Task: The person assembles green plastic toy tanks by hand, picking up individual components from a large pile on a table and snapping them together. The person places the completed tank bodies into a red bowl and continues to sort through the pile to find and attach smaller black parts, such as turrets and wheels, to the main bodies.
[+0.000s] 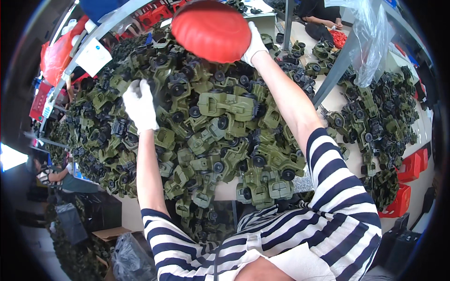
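Observation:
My right hand (254, 46), in a white glove, grips the right rim of a red plastic basin (213, 35) with fluted sides. The basin is tilted up at the far side of the pile, and its outer side faces me. Below it spreads a heap of olive-green toy military vehicles (225, 105) with black wheels. Over the left part of this heap is my white-gloved left hand (140, 105). Its fingers are curled in among the toys; what they hold, if anything, I cannot make out.
A grey metal post (335, 75) rises at the right, with a clear plastic bag (370, 44) hanging beside it. More toy vehicles (370, 122) are heaped beyond. Red bins (398, 201) stand at lower right. Other people work at far left and far right.

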A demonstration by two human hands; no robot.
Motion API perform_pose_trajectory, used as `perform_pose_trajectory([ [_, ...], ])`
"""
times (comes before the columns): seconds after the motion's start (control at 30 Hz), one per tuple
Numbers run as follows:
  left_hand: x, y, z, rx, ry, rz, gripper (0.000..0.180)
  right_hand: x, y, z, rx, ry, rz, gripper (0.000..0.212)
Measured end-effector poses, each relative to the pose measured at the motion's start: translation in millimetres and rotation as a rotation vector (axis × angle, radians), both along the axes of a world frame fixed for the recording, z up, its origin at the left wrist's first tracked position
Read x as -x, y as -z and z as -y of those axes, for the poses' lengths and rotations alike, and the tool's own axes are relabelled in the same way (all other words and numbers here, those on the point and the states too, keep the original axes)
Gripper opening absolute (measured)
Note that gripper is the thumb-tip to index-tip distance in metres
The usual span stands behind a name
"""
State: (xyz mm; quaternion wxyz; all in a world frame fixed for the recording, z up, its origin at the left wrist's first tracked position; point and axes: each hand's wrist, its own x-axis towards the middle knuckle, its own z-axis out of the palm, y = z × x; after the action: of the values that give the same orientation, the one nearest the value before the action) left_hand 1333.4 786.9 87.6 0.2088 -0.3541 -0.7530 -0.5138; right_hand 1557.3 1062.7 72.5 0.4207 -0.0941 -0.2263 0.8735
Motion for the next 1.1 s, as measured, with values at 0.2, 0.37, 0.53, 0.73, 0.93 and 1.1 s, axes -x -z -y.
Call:
perform_pose_trajectory([
  [0.2,10.7,30.0,25.0,0.675,-0.352,-0.52,0.086,-85.5,-0.2,15.3,0.064,-0.068,-0.022,0.067],
  [0.37,-56.9,27.2,49.8,0.478,-0.102,-0.284,0.062,-149.4,54.4,92.5,0.153,-0.087,-0.252,0.046],
  [0.53,-199.3,17.2,94.6,0.251,0.664,1.468,0.083,-258.1,69.9,233.7,-0.76,0.716,0.687,0.048],
  [0.73,-205.2,124.2,176.2,0.136,0.697,1.496,0.048,-312.6,46.3,299.7,-1.889,0.233,0.695,0.072],
  [0.93,-215.9,66.2,142.7,0.154,0.539,1.81,0.062,-337.1,84.7,265.6,-1.19,0.638,0.918,0.052],
  [1.1,-211.3,43.0,145.7,-0.034,0.451,1.673,0.069,-341.5,119.0,172.6,-0.568,0.539,1.394,0.031],
])
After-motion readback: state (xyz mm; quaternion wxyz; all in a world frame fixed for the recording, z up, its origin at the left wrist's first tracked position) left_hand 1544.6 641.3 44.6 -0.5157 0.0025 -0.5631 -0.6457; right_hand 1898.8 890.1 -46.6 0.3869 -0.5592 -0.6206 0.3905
